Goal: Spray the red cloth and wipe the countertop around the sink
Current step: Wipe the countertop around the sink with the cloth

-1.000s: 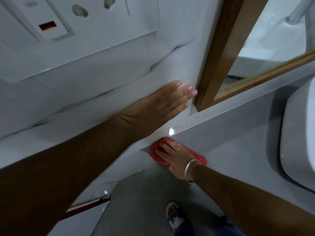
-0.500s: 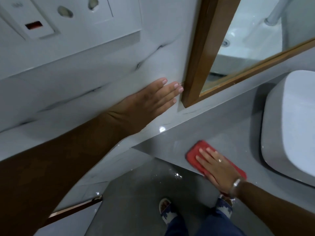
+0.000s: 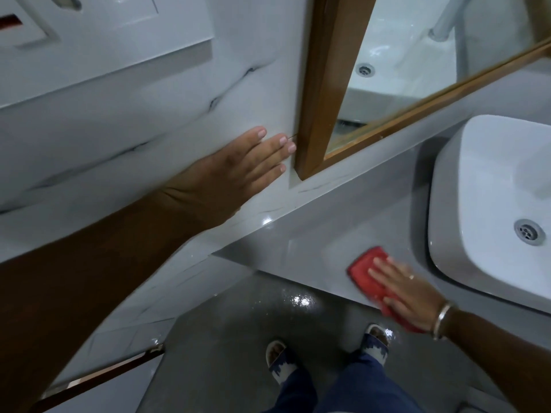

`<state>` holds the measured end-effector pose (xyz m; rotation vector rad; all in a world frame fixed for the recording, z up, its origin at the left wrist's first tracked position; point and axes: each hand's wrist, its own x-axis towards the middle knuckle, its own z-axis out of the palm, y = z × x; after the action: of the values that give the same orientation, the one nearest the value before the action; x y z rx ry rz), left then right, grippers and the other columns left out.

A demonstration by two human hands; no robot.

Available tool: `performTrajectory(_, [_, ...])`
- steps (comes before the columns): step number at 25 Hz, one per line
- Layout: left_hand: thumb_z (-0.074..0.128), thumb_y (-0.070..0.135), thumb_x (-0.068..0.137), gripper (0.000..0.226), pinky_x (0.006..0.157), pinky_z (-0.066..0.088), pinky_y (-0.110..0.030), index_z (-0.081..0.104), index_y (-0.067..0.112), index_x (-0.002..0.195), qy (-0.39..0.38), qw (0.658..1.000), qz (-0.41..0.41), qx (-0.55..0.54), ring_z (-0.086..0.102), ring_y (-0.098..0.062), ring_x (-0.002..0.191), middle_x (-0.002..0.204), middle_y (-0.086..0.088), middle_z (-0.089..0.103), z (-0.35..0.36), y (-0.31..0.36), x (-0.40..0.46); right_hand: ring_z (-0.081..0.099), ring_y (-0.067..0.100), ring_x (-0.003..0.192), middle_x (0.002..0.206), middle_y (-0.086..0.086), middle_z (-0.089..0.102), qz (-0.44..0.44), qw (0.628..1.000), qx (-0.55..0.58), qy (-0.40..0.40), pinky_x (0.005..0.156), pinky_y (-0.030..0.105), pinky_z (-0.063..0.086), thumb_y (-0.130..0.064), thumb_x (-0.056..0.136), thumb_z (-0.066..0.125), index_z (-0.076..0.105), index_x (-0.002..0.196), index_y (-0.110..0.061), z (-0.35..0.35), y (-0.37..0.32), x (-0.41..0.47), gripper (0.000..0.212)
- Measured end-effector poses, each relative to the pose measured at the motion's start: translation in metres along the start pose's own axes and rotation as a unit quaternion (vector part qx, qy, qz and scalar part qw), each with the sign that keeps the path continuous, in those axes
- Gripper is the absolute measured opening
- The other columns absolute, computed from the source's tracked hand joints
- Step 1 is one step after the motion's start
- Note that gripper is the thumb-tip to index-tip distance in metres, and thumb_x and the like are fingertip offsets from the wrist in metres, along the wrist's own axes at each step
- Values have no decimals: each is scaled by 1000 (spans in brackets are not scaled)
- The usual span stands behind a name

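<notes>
The red cloth (image 3: 365, 269) lies flat on the grey countertop (image 3: 322, 234), near its front edge and just left of the white sink basin (image 3: 477, 186). My right hand (image 3: 402, 293) presses down on the cloth with fingers spread, covering most of it. My left hand (image 3: 235, 174) rests flat, fingers together, against the white marble wall (image 3: 149, 123), with the fingertips close to the wooden mirror frame (image 3: 325, 84). No spray bottle is visible.
The mirror (image 3: 417, 55) above the counter reflects the basin and a tap. A switch and socket plate (image 3: 74, 13) sits on the wall at upper left. Below the counter edge are the wet grey floor (image 3: 238, 338) and my sandalled feet (image 3: 280, 356).
My right hand has slid the red cloth from the counter's left corner by the wall rightward along the front edge, toward the basin. My left hand has stayed on the wall.
</notes>
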<state>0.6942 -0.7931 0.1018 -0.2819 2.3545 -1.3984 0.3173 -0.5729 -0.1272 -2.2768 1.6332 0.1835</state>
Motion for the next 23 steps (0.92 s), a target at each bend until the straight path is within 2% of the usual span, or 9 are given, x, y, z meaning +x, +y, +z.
performTrajectory(3, [-3,29,87,75,116,6,-58,2,-2,155,-2,1000,2,-6,13,-42,149,159,-30,0,2,0,-1,15,37,147,161,13,17,296,944,127,68,114,58,27,-30,93,49,23,152,-14,-15,-7,40,66])
performTrajectory(4, [-6,28,86,75,117,6,-58,1,-2,154,1,1000,0,-11,13,-42,149,158,-31,-2,3,0,-1,20,41,145,159,19,21,318,939,91,96,117,55,24,-24,91,55,26,150,-9,-12,-28,53,68])
performTrajectory(6, [-5,29,87,74,116,5,-59,-1,-4,154,4,1000,-3,-15,11,-44,148,155,-34,-7,5,1,-1,33,43,140,154,22,33,216,970,23,110,113,50,23,-19,82,67,32,147,-6,0,-64,50,75])
performTrajectory(8, [0,34,89,75,116,4,-60,0,-4,154,8,1000,-5,-21,5,-47,147,155,-36,-8,7,1,-2,43,42,134,148,21,43,91,994,5,58,107,49,30,-14,67,79,40,143,-7,8,-67,16,86])
performTrajectory(9, [1,37,89,77,116,4,-60,0,-4,154,16,1000,-4,-24,3,-48,146,155,-36,-8,9,2,-2,44,41,132,146,21,46,81,996,0,48,105,51,33,-11,61,82,42,142,-7,13,-57,-4,90])
performTrajectory(12, [0,40,87,80,119,6,-61,3,-5,154,36,999,-15,-36,11,-48,148,158,-36,-1,13,3,-2,38,41,132,145,21,46,194,979,40,48,99,54,37,2,55,84,44,140,-4,19,-37,-56,94])
performTrajectory(15, [8,47,88,84,117,2,-63,4,-5,154,59,997,-20,-45,13,-49,147,159,-36,2,17,5,-1,34,53,134,148,19,33,269,954,101,90,103,69,34,20,62,71,40,140,3,33,-22,-106,86])
performTrajectory(19, [14,51,89,86,118,-2,-64,3,-4,154,76,995,-35,-62,10,-50,147,159,-36,1,23,8,-2,28,52,138,149,34,32,452,869,145,139,115,60,24,3,82,56,35,141,11,28,-4,-96,63])
performTrajectory(23, [15,53,87,89,117,-8,-64,1,-3,154,88,993,-43,-70,3,-52,147,159,-37,-3,31,11,0,36,53,130,140,36,41,492,856,100,123,112,59,29,-6,75,63,40,137,8,19,-21,-52,68])
